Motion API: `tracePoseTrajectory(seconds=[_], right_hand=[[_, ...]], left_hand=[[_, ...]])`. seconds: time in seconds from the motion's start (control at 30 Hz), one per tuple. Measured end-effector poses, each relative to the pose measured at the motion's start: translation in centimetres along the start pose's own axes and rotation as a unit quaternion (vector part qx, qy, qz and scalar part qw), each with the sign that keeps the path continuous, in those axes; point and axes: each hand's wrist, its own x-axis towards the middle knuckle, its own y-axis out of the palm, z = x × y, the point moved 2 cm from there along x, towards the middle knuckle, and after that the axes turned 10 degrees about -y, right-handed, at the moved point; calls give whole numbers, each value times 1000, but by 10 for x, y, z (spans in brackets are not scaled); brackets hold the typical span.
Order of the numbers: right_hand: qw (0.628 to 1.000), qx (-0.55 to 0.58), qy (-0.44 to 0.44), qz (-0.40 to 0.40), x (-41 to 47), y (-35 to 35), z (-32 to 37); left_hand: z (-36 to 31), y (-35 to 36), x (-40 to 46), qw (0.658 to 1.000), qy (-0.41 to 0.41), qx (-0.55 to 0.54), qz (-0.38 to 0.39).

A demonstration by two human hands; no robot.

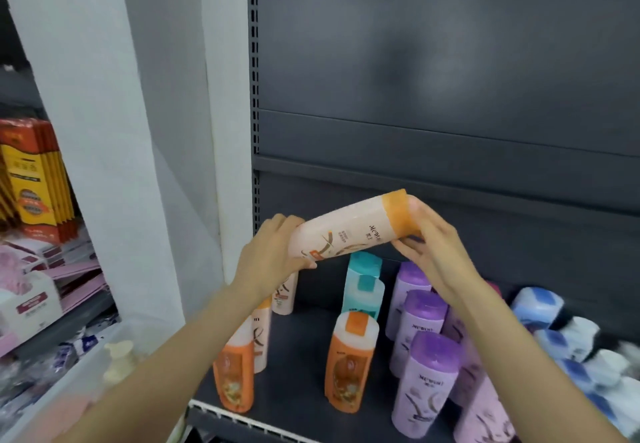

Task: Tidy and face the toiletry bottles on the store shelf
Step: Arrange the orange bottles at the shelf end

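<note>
Forearms: both reach in from the bottom edge toward the shelf (304, 349), raised above the standing stock.
Left hand (273, 252): fingers curled round the base end of a peach bottle (349, 229), thumb underneath.
Right hand (429, 245): wrapped about the orange cap end of the same bottle, fingers folded under it.
Peach bottle: held in the air, lying nearly sideways with the cap end higher, above the back of the shelf; its label faces the camera but is turned on its side.
Done, by the look of it: the purple bottles (424, 335) stand upright in a front-to-back file, labels forward; the teal bottles (363, 286) stand one behind the other.
Partly done: two orange bottles (349, 363) stand upright at the front, well apart, and peach bottles like the lifted one stand behind the left of them, half hidden by the left forearm.
Left to do: the held bottle wants standing up and setting into a row, most likely with its peach fellows; the gap between the orange pair looks unsettled.
Blue-and-white bottles (561, 324): at the far right, blurred; whether they are faced I cannot tell.
Judgement: roughly midway.
</note>
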Motion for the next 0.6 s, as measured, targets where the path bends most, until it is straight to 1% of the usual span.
tracePoseTrajectory(seconds=[0.1,0.17,0.2,0.27,0.33,0.4,0.43,0.5,0.53,0.57,0.6], right_hand=[[992,17,120,-26,-10,-7,-4],[986,43,154,-52,-18,-8,-8],[984,61,152,-67,-20,-8,-9],[984,89,126,-94,-21,-7,-8],[984,99,98,-111,-20,-3,-5],[983,111,74,-124,-20,2,-2],[983,117,66,-128,-19,5,-2],[981,135,60,-122,-19,11,-3],[980,152,62,-115,-19,14,-4],[978,167,66,-104,-20,15,-6],[979,171,67,-85,-21,17,-9]], left_hand=[[-15,-11,-14,994,33,65,-79],[-23,-17,-20,990,65,78,-98],[-23,-18,-21,992,59,66,-95],[-16,-22,-18,998,-8,-2,-62],[-8,-29,-15,989,-91,-119,-1],[0,-35,-15,957,-150,-241,62],[3,-38,-15,933,-178,-300,92],[8,-45,-16,859,-223,-437,146],[11,-48,-17,824,-241,-487,161],[14,-51,-17,802,-250,-517,165],[19,-54,-17,797,-250,-526,161]])
